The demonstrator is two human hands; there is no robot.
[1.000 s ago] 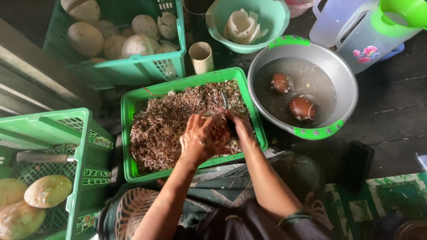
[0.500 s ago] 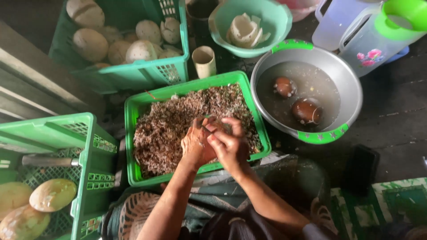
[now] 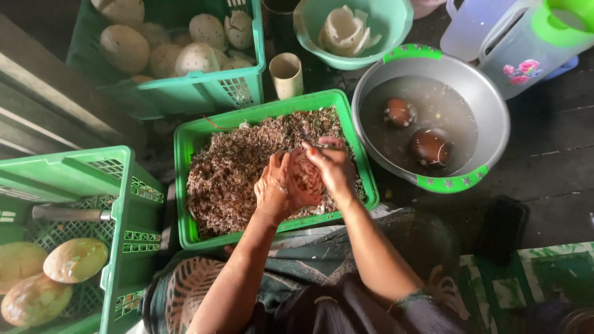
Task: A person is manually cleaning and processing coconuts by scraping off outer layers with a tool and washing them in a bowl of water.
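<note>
Both forearms reach forward from the bottom edge and meet over the middle green tray, which is filled with brownish shredded husk scraps. Left hand: palm turned toward the right, fingers curled and cupped around a round, pale brown peeled coconut, supporting it from the left and below. Right hand: fingers closed around a thin dark-handled blade, its tip barely visible at the top of the coconut; thumb side lies against the coconut's upper right. The coconut sits between the two hands, held just above the scraps at the right half of the tray. Counts: three green crates or trays in all. The far crate holds about eight pale peeled coconuts; some overlap, so the exact number cannot be told. The near-left crate holds three yellowish coconuts and one metal-handled tool. One metal basin with green rim grips holds cloudy water and two dark brown coconuts. One teal bowl holds white coconut pieces, too stacked to count. One small cup stands between the far crate and the bowl. One clear jug with a green lid stands at upper right.
</note>
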